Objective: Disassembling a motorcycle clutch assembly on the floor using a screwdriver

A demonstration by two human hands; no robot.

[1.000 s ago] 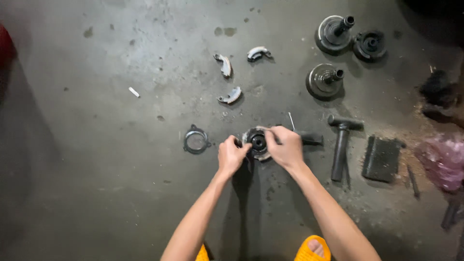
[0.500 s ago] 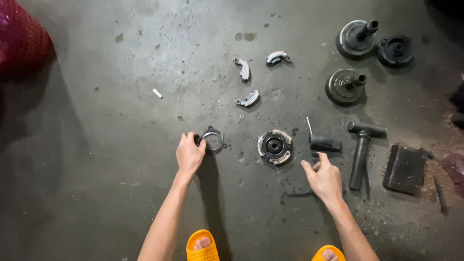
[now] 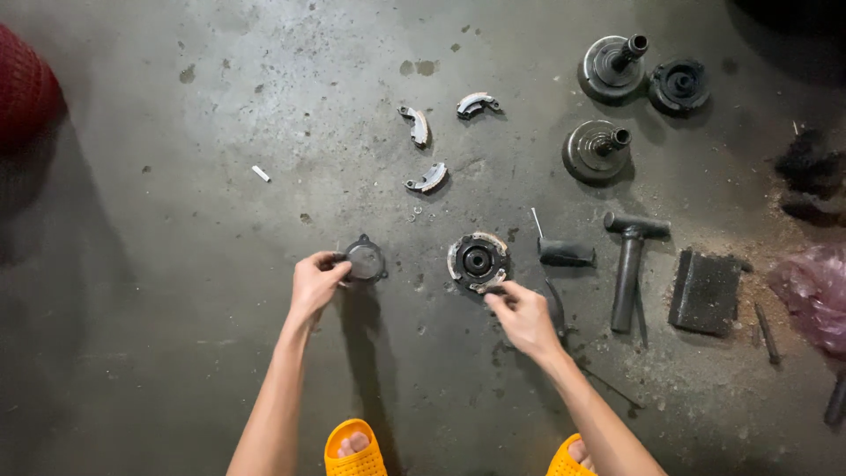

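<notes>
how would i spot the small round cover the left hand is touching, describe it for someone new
On the grey concrete floor, look just above the orange sandals. The left hand touches a small dark round cover. Unlike the ringed hub to its right, it's flat-faced with small ears.

Bare concrete floor stretches wide to the left of the left hand, broken only by a small white stub and a red mesh bag at the far edge. A narrow lane of floor runs between the round cap at the left fingertips and the clutch hub just above the right hand, leading up to three curved shoes lying apart. To the right the way is crowded: a dark-handled tool, a hammer, a black block and three pulley parts sit close together.
</notes>
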